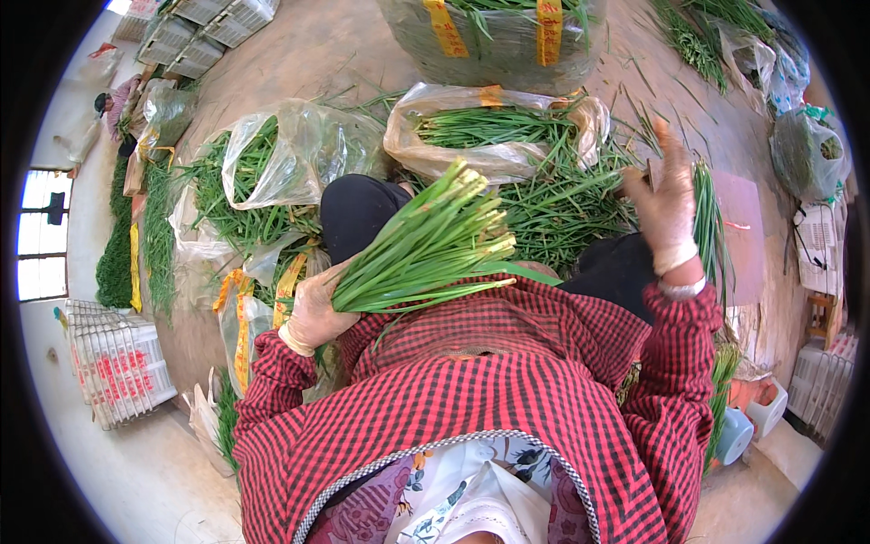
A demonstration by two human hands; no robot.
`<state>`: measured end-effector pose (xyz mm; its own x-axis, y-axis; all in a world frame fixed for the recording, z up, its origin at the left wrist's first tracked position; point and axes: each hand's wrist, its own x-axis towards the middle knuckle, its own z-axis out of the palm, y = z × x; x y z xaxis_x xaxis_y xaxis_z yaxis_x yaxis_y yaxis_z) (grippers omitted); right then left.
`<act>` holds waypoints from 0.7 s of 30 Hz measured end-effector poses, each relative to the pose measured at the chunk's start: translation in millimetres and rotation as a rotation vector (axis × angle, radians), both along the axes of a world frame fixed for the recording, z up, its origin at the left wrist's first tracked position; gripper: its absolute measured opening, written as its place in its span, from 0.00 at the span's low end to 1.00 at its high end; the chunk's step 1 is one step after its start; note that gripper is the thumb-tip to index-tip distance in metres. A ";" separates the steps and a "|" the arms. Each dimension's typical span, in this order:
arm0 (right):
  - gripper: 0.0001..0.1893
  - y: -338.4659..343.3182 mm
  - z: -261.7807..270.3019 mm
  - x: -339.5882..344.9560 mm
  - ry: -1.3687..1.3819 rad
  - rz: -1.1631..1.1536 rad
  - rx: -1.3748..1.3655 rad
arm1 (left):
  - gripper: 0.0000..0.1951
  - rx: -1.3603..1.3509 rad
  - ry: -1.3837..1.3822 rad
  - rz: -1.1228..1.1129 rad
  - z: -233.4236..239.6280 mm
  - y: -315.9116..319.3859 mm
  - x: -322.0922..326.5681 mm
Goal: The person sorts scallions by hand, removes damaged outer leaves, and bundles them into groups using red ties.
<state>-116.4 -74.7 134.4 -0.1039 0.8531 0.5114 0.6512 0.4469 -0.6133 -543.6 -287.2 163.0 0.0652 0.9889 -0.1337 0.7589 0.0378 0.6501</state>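
Observation:
My left hand [316, 306], in a thin pale glove, grips a bundle of long green leafy stalks, which look like garlic chives [421, 245]; their pale cut ends point up and to the right. Raised at the right, my gloved right hand [663, 197] has its fingers apart and holds nothing. Loose green leaves [564, 217] lie in a heap between the two hands, beyond my lap. Behind the heap, an open clear plastic bag [469, 163] holds more stalks. Another plastic bag [299, 156] with greens lies to the left.
A large wrapped bale of greens [496, 54] with yellow printed bands stands at the top. More stalks [710, 224] lie beside a pinkish board [741, 238] at right. White plastic crates [119, 364] are stacked at left, and a person [122, 102] is at the far upper left.

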 end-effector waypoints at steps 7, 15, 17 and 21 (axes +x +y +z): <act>0.32 -62.1 63.3 -131.6 -0.271 0.763 0.066 | 0.35 0.145 0.284 -0.169 -8.6 8.4 1.8; 0.08 -78.8 50.0 -111.5 -0.246 0.926 -0.100 | 0.45 0.468 0.623 -0.239 16.0 17.5 -11.1; 0.07 -84.9 50.1 -106.0 -0.211 0.883 -0.026 | 0.45 0.471 0.662 -0.252 11.5 18.0 -16.3; 0.06 -89.2 46.7 -90.4 -0.259 0.772 -0.049 | 0.45 0.484 0.637 -0.237 7.3 17.9 -19.4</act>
